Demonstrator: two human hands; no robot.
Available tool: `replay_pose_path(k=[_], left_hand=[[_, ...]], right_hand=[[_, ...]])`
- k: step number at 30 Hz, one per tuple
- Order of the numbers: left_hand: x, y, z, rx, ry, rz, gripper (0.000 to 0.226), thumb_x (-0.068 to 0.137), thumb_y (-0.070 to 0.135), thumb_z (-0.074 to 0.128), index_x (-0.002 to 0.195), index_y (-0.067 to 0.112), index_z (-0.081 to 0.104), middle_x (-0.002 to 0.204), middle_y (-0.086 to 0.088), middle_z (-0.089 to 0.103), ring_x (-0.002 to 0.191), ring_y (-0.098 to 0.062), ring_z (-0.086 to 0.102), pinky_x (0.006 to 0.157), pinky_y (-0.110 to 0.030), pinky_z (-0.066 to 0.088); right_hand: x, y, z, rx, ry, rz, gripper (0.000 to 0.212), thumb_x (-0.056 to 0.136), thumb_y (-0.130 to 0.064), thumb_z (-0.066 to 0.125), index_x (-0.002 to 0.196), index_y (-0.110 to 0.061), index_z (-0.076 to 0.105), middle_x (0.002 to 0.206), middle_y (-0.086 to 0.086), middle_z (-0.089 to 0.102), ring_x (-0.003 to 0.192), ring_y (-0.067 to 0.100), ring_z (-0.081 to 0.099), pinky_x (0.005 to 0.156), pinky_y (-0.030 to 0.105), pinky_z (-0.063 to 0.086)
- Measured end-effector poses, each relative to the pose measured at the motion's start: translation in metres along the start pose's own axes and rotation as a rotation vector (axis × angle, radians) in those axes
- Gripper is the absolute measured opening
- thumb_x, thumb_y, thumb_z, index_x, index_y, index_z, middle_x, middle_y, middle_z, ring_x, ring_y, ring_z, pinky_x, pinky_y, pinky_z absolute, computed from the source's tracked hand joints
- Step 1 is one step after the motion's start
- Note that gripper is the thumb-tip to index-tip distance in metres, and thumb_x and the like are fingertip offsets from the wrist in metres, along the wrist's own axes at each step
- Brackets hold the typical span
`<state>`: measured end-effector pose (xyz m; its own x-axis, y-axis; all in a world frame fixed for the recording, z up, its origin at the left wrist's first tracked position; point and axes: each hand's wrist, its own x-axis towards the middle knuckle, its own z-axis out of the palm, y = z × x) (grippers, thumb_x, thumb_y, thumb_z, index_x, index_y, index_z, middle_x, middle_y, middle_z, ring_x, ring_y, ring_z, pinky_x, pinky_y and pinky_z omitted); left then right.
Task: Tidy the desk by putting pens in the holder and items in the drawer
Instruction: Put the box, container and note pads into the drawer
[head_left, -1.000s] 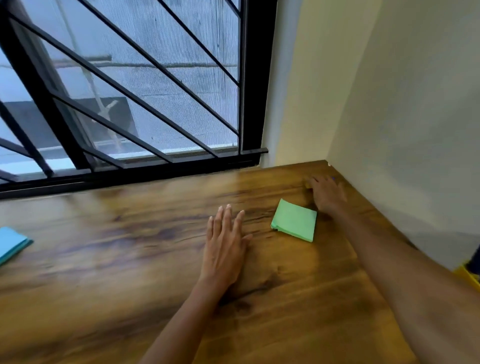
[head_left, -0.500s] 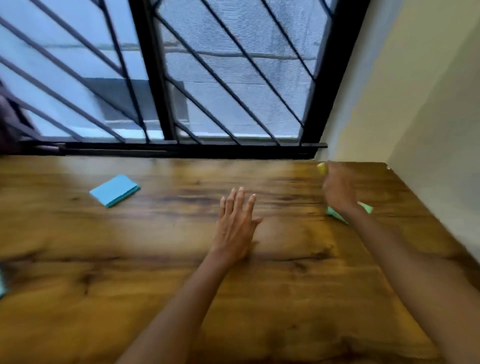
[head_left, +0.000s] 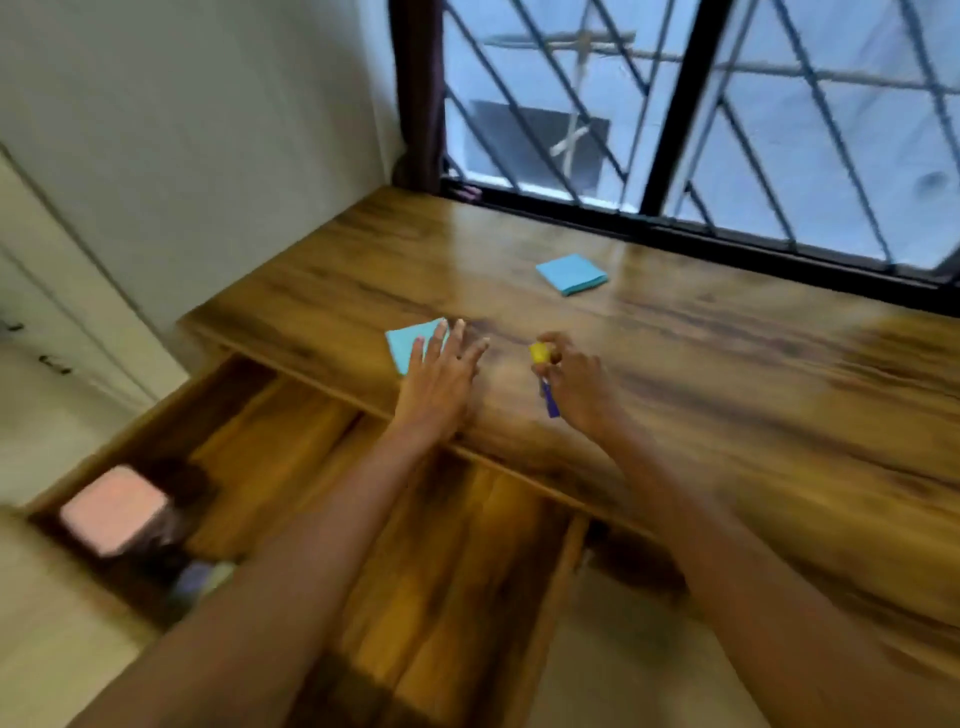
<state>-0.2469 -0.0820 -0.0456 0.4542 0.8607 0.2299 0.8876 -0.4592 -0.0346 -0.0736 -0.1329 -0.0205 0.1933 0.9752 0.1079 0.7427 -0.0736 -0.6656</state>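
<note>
The right hand (head_left: 574, 387) is now pinching a small yellow and blue thing (head_left: 543, 366), maybe a glue stick or a pen; it is too blurry to tell. A moment ago that hand was reaching into the far corner. The left hand (head_left: 439, 382) is lying spread and flat, now touching a blue note pad (head_left: 410, 345) on the counter (head_left: 727, 364). Another blue pad (head_left: 571, 274) is sitting near the window. The drawer (head_left: 291, 441) is open below, so the held thing is probably going in there.

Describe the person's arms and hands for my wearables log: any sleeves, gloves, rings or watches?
Both forearms are bare as far as the frame shows, with no sleeves. The left hand and right hand wear no gloves. No watch, bracelet or ring is visible, though motion blur could hide something thin.
</note>
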Motion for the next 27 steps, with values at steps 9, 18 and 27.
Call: replay_pose_path(k=[9,18,27], left_hand=[[-0.107,-0.152,-0.006,-0.007,-0.081,-0.156,0.047,0.102,0.027,0.031,0.148,0.031,0.020,0.158,-0.011,0.013,0.147,-0.029,0.006,0.117,-0.047,0.014],[-0.166,-0.230,0.001,-0.107,-0.100,-0.230,0.046,0.103,0.024,0.031,0.148,0.029,0.022,0.158,-0.011,0.012,0.147,-0.029,0.003,0.118,-0.046,0.010],[-0.178,-0.251,0.012,-0.152,-0.109,-0.245,0.046,0.103,0.026,0.032,0.148,0.030,0.023,0.159,-0.009,0.014,0.147,-0.027,0.004,0.118,-0.043,0.009]], right_hand=[[-0.062,-0.118,0.192,0.017,-0.555,-0.168,0.033,0.093,-0.020,0.055,0.125,-0.027,0.055,0.114,0.010,0.067,0.104,0.028,0.064,0.093,0.045,0.051],[-0.093,-0.173,0.308,0.048,-0.654,-0.034,0.036,0.092,-0.003,0.054,0.127,-0.010,0.054,0.120,0.014,0.061,0.109,0.026,0.059,0.094,0.037,0.051],[-0.100,-0.189,0.333,0.110,-0.630,-0.003,0.028,0.091,-0.014,0.057,0.118,-0.006,0.059,0.118,0.016,0.060,0.110,0.031,0.056,0.094,0.036,0.046]])
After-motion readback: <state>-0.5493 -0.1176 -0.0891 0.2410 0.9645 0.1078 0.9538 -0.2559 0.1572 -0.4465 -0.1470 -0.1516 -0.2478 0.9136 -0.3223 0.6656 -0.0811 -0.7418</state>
